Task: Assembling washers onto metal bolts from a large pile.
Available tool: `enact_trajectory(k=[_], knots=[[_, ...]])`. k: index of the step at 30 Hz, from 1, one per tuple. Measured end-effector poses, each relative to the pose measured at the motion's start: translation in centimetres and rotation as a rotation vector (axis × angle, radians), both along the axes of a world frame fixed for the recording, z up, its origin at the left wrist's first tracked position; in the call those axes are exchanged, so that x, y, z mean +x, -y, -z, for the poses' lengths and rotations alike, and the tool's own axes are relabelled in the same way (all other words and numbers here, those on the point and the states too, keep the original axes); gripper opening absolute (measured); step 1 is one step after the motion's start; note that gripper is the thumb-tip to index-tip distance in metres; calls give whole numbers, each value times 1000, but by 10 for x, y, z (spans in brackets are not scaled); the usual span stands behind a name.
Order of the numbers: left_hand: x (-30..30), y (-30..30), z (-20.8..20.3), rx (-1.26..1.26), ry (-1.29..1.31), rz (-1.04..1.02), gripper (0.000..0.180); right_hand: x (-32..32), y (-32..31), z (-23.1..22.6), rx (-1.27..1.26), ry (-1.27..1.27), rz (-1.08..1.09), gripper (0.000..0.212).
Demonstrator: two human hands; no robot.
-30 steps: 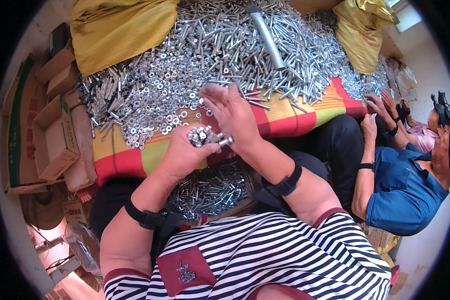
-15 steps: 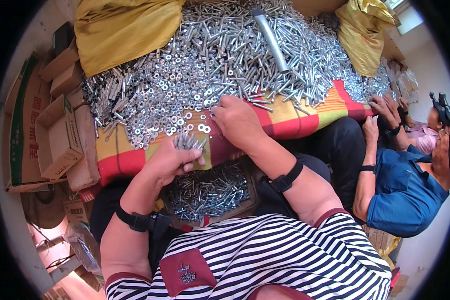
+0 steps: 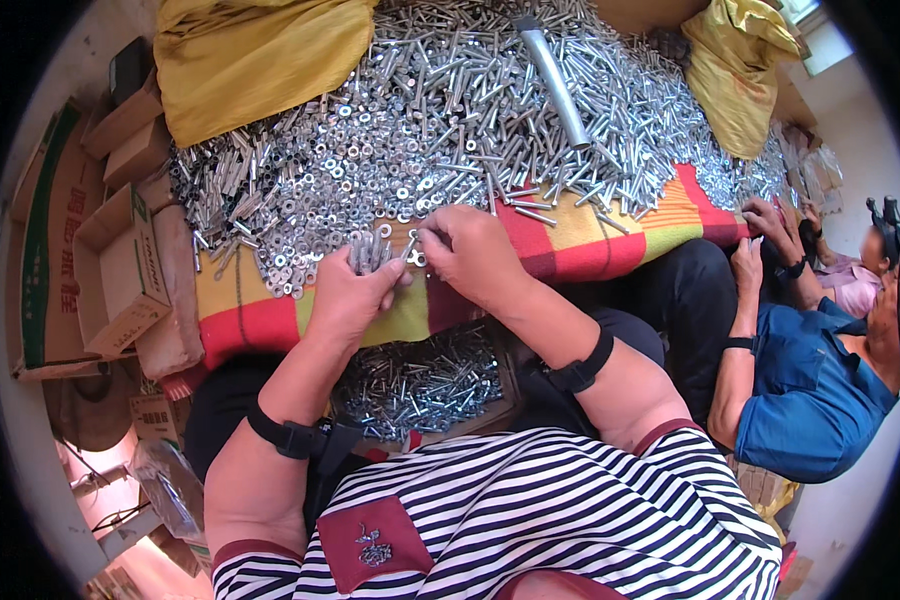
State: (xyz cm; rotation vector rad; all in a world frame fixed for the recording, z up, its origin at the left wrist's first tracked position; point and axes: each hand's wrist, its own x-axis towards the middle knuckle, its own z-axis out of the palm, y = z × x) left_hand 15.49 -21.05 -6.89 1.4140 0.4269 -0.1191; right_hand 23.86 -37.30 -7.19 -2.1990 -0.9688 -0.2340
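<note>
My left hand [image 3: 345,300] is closed round a bundle of silver bolts [image 3: 370,250], their ends pointing up and away from me. Close beside them, my right hand [image 3: 475,250] pinches a small washer [image 3: 413,236] at the tip of one bolt. Its fingertips partly cover the washer. Both hands are above the near edge of a checked blanket [image 3: 580,250]. Just beyond them spreads a pile of loose washers [image 3: 335,165]. Below my wrists, a box holds many assembled-looking bolts [image 3: 420,390].
Metal rods or sleeves [image 3: 470,90] heap at the back, with a thick metal tube [image 3: 555,85] lying on top. Yellow sacks [image 3: 260,65] flank the heap. An open carton [image 3: 125,270] stands at left. A co-worker in a blue shirt [image 3: 810,380] sits at right, hands at the blanket's edge.
My right hand has come away from the washer pile toward the bolts in my left hand. My left hand has moved slightly up and away from me, and the two hands are now closer.
</note>
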Motion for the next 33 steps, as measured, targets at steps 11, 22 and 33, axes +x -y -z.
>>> enact_trajectory(k=[11, 22, 33], knots=[[3, -2, 6, 53, 117, -77, 10, -7, 1, -4, 141, 144, -101, 17], [19, -16, 9, 173, 180, -19, 17, 13, -12, 11, -290, 201, 37, 12], [5, -15, -5, -54, 66, -64, 11, 14, 10, -19, 284, -762, 18, 10]])
